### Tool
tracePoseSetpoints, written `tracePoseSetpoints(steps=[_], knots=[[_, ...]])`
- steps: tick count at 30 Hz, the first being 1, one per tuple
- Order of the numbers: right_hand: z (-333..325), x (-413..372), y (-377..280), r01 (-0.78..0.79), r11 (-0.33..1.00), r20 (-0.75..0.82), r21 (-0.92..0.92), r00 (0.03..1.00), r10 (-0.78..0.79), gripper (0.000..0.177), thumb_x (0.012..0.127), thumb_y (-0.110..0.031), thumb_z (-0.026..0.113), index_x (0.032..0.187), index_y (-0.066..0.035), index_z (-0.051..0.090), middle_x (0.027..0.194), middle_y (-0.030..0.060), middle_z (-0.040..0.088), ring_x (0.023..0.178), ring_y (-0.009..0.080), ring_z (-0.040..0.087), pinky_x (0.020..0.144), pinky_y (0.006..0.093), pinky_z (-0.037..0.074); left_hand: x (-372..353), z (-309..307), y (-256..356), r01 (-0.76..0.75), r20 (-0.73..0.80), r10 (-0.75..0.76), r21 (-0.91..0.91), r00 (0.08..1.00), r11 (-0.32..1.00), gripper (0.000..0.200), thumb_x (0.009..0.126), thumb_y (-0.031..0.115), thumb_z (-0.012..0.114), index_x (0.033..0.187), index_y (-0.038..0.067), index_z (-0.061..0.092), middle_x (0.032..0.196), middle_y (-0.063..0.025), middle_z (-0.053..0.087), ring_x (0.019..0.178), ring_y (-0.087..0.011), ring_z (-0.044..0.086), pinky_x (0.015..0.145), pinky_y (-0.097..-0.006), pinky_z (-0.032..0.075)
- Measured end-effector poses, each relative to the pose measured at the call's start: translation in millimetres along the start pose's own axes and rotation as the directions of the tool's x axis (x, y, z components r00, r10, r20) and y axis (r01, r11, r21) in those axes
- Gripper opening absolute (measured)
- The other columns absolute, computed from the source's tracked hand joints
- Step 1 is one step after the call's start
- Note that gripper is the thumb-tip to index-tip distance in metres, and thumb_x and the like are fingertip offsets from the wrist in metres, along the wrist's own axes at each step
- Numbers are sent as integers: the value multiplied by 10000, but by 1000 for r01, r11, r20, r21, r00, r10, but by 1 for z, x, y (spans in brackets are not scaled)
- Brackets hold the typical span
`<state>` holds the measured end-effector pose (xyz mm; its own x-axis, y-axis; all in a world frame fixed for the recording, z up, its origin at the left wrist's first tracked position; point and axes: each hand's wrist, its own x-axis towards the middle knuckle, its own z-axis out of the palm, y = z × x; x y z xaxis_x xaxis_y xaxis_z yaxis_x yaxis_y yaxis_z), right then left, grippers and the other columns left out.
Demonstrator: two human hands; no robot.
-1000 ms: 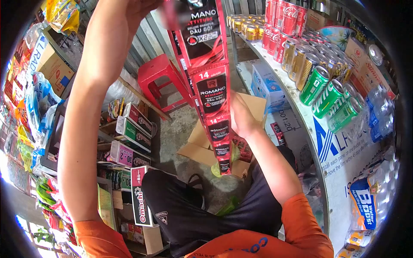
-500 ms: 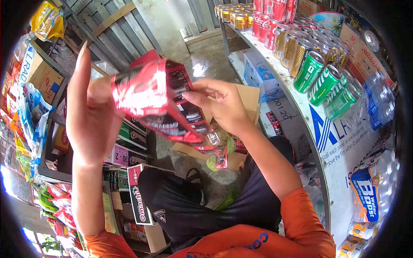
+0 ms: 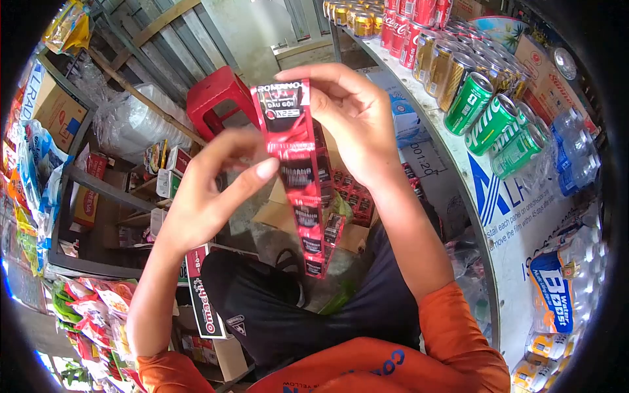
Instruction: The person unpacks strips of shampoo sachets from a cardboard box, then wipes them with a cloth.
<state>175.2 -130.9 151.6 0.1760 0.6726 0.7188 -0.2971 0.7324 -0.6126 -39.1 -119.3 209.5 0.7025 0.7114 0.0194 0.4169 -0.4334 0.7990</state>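
A strip of red and black shampoo sachets (image 3: 299, 173) hangs down in front of me, its lower end folded to a point above the floor. My right hand (image 3: 350, 111) pinches the top sachet between thumb and fingers. Beside the strip's left edge is my left hand (image 3: 219, 187), thumb and fingers apart. Its fingertips are blurred and close to the strip; I cannot tell whether they touch it. Behind and below, an open cardboard box (image 3: 278, 215) on the floor holds more red sachets (image 3: 352, 196), partly hidden by the strip and my right arm.
A red plastic stool (image 3: 219, 98) stands ahead. Along the right runs a white counter (image 3: 468, 190) with green soda cans (image 3: 468, 101), red cans and bottles. Shelves (image 3: 108, 190) with packets are on the left, and a noodle carton (image 3: 204, 295) sits by my knee.
The sachet bundle, earlier held between both hands, now hangs as a long strip from my right hand. My left hand has come down and away from the bundle, and the stool is uncovered.
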Motion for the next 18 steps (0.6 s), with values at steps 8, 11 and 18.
tracePoseSetpoints(steps=[8, 11, 18], knots=[[1, -4, -13, -47, 999, 71, 19, 996, 45, 227, 1002, -15, 609, 1216, 31, 670, 1195, 131, 714, 1067, 159, 695, 940, 303, 559, 32, 19, -2, -118, -40, 112, -231, 993, 966, 390, 966, 269, 752, 1220, -17, 677, 1071, -38, 710, 987, -87, 640, 887, -285, 526], [-9, -2, -11, -56, 997, 56, 61, 997, 53, 318, 991, 0, 609, 1308, 17, 611, 1252, 144, 693, 1119, 174, 682, 971, 311, 549, 38, 23, 2, -198, -87, 183, -228, 979, 953, 257, 973, 185, 740, 1139, -11, 736, 996, -11, 730, 927, -61, 640, 839, -264, 527], [-35, -20, 31, -280, 960, 115, 10, 954, 277, 588, 986, -391, 689, 1443, -68, 508, 1310, 123, 660, 1231, 204, 617, 1063, 356, 474, 53, -4, 13, -294, -429, 195, -178, 882, 939, 196, 926, 154, 782, 1074, 29, 753, 908, -25, 758, 711, -68, 684, 585, -221, 534]])
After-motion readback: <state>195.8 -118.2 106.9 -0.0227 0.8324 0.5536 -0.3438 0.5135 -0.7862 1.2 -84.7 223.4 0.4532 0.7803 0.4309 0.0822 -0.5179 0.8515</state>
